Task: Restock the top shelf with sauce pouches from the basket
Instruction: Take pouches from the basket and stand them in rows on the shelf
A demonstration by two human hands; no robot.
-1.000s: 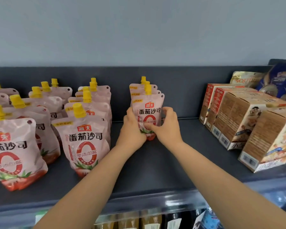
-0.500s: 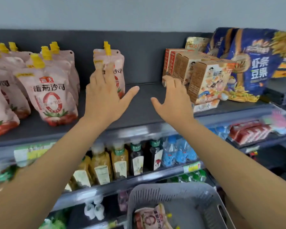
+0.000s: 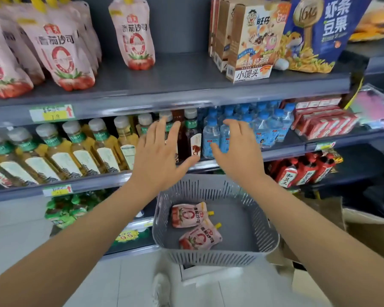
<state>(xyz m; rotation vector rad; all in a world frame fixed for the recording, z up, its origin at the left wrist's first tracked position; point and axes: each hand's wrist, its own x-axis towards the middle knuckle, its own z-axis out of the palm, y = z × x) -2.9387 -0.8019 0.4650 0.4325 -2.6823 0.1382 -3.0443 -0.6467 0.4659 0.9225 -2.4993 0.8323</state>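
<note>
Pink tomato-sauce pouches with yellow caps stand in rows on the dark top shelf (image 3: 186, 85); the rightmost row's front pouch (image 3: 134, 34) stands upright. Below, a grey slotted basket (image 3: 211, 258) holds two more sauce pouches lying flat, one further back (image 3: 190, 214), one nearer (image 3: 201, 238). My left hand (image 3: 159, 156) and my right hand (image 3: 237, 151) hover empty with fingers spread, just above the basket's far rim and in front of the second shelf.
Brown snack boxes (image 3: 251, 38) and blue snack bags (image 3: 319, 29) fill the top shelf's right side. Tea bottles (image 3: 82, 149), blue water bottles (image 3: 253, 127) and red packs (image 3: 324, 122) line the second shelf. A cardboard box (image 3: 364, 235) sits right of the basket.
Both hands let go of the pouch row on the top shelf and dropped, open, to just above the basket. My view tilted down, bringing the basket and lower shelves into sight.
</note>
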